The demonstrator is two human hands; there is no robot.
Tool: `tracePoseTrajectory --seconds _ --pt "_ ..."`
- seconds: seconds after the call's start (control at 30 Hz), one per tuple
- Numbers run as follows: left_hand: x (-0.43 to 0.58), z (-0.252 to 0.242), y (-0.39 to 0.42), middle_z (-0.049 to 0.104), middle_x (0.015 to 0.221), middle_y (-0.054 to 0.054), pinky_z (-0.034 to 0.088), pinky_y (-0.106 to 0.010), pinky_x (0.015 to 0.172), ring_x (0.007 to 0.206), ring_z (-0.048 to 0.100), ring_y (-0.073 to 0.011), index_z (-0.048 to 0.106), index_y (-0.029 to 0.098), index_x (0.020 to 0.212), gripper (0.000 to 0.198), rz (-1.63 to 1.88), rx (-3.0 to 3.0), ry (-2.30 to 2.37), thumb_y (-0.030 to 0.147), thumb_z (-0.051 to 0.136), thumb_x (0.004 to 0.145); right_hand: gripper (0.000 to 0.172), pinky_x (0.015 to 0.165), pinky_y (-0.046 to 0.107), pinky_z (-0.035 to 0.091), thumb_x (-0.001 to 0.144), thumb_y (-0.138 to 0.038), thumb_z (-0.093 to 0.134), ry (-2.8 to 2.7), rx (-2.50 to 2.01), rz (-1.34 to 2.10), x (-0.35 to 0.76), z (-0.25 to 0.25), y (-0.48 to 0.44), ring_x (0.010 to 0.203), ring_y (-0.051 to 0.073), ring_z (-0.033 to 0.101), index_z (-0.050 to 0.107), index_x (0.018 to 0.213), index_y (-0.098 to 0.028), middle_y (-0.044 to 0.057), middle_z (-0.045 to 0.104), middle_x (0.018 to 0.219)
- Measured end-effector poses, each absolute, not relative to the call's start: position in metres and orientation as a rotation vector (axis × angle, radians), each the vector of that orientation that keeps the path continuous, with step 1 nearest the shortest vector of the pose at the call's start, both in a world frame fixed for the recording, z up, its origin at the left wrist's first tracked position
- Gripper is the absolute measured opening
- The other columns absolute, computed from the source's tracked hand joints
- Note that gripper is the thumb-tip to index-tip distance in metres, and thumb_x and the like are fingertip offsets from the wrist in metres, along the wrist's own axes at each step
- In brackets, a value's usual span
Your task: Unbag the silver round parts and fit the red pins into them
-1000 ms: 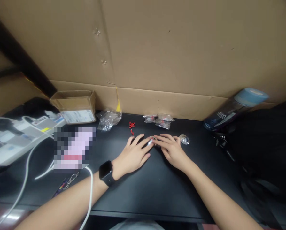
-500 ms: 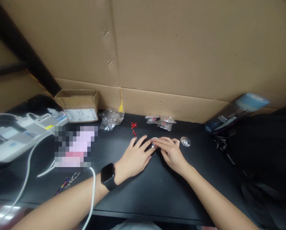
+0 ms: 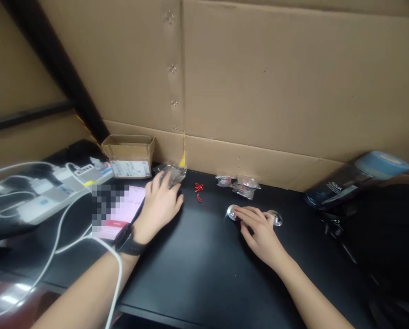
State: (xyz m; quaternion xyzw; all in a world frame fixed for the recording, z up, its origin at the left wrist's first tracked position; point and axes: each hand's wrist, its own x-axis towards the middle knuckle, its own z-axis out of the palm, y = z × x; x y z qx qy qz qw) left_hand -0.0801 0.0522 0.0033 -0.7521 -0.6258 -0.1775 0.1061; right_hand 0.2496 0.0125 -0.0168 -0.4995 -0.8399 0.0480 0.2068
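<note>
My left hand [image 3: 163, 201] reaches over the left part of the table, fingers spread, with nothing visible in it. Its fingertips are at a crumpled clear plastic bag [image 3: 178, 172]; whether they touch it I cannot tell. Stretched-out fingers of my right hand [image 3: 259, 230] rest on the edge of a shiny silver disc [image 3: 231, 212], thumb apart from it. A small red fleck shows at those fingertips. Just beyond the right knuckles lies a second silver disc [image 3: 278, 219], partly hidden by the hand. A small looped red cord [image 3: 199, 187] lies between the hands.
Several small clear packets [image 3: 243, 189] lie near the cardboard wall [image 3: 259, 91]. A small cardboard box [image 3: 130, 167], a phone [image 3: 135, 201], and a power strip [image 3: 56, 196] with white cables are at left. A bottle [image 3: 348, 183] and a black bag [image 3: 389, 233] stand right.
My left hand has left the silver disc and moved left toward the crumpled bag. The right hand stays at the disc. The view has shifted slightly.
</note>
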Motion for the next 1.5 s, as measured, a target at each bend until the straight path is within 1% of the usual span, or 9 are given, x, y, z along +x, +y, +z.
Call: tracePoseTrajectory --seconds 0.1,0.27,0.47,0.77,0.87,1.03,1.17,1.33,1.5 --pt "-0.095 -0.001 0.055 0.057 0.148 -0.019 0.039 -0.061 0.106 0.144 0.037 -0.0452 0.071 0.017 0.124 0.035 -0.451 -2.167 -1.935 0.034 0.052 0.098 0.039 0.097 0.050 0.038 0.099 -0.017 0.048 -2.342 -1.407 0.153 0.252 -0.017 0.013 0.124 0.030 0.062 0.067 0.132 -0.030 0.007 0.069 0.139" --pt "-0.100 -0.012 0.063 0.053 0.154 -0.015 0.039 -0.062 0.104 0.144 0.036 -0.0448 0.059 0.028 0.141 0.043 -0.397 -2.174 -1.945 0.034 0.048 0.100 0.041 0.096 0.050 0.039 0.099 -0.016 0.049 -2.343 -1.402 0.164 0.253 -0.016 0.012 0.122 0.030 0.063 0.066 0.134 -0.031 0.007 0.069 0.139" --pt "-0.098 -0.013 0.067 0.061 0.137 -0.023 0.041 -0.058 0.104 0.138 0.043 -0.0447 0.053 0.012 0.131 0.040 -0.446 -2.134 -1.976 0.034 0.051 0.098 0.042 0.096 0.050 0.039 0.099 -0.017 0.050 -2.342 -1.414 0.186 0.253 -0.014 0.011 0.122 0.030 0.063 0.066 0.134 -0.032 0.007 0.069 0.139" --pt "-0.099 -0.018 0.075 0.064 0.127 -0.025 0.040 -0.056 0.102 0.126 0.056 -0.0386 0.047 0.009 0.126 0.039 -0.595 -2.081 -2.081 0.033 0.048 0.095 0.042 0.096 0.049 0.036 0.100 -0.017 0.049 -2.357 -1.422 0.264 0.255 -0.016 0.010 0.124 0.030 0.060 0.062 0.137 -0.033 0.005 0.068 0.140" --pt "-0.099 -0.018 0.076 0.064 0.131 -0.023 0.037 -0.059 0.105 0.130 0.053 -0.0383 0.045 0.010 0.133 0.044 -0.633 -2.091 -2.093 0.032 0.048 0.095 0.042 0.095 0.049 0.036 0.100 -0.017 0.049 -2.359 -1.421 0.267 0.255 -0.015 0.010 0.124 0.030 0.060 0.062 0.137 -0.033 0.006 0.068 0.140" --pt "-0.098 -0.019 0.073 0.053 0.154 -0.015 0.032 -0.064 0.108 0.148 0.032 -0.0439 0.054 0.024 0.142 0.045 -0.465 -2.162 -2.005 0.040 0.045 0.101 0.041 0.096 0.049 0.035 0.100 -0.017 0.049 -2.352 -1.418 0.275 0.255 -0.014 0.009 0.123 0.030 0.060 0.062 0.136 -0.033 0.006 0.068 0.140" --pt "-0.097 -0.023 0.073 0.049 0.157 -0.017 0.032 -0.063 0.110 0.149 0.030 -0.0430 0.061 0.019 0.137 0.047 -0.384 -2.177 -2.003 0.042 0.044 0.101 0.042 0.096 0.049 0.035 0.099 -0.017 0.050 -2.352 -1.422 0.277 0.256 -0.015 0.009 0.123 0.029 0.060 0.062 0.136 -0.033 0.005 0.068 0.140" --pt "-0.097 -0.022 0.074 0.045 0.160 -0.020 0.033 -0.062 0.110 0.149 0.031 -0.0418 0.047 0.010 0.151 0.060 -0.411 -2.129 -2.033 0.040 0.044 0.099 0.043 0.097 0.050 0.036 0.098 -0.018 0.050 -2.362 -1.425 0.275 0.256 -0.015 0.009 0.123 0.030 0.060 0.062 0.137 -0.034 0.007 0.068 0.141" --pt "-0.099 -0.005 0.072 0.037 0.164 -0.021 0.030 -0.062 0.113 0.148 0.033 -0.0423 0.031 0.012 0.161 0.073 -0.628 -2.048 -2.066 0.049 0.046 0.100 0.042 0.097 0.051 0.035 0.099 -0.019 0.051 -2.363 -1.423 0.279 0.256 -0.017 0.009 0.124 0.030 0.059 0.061 0.137 -0.034 0.006 0.067 0.141"
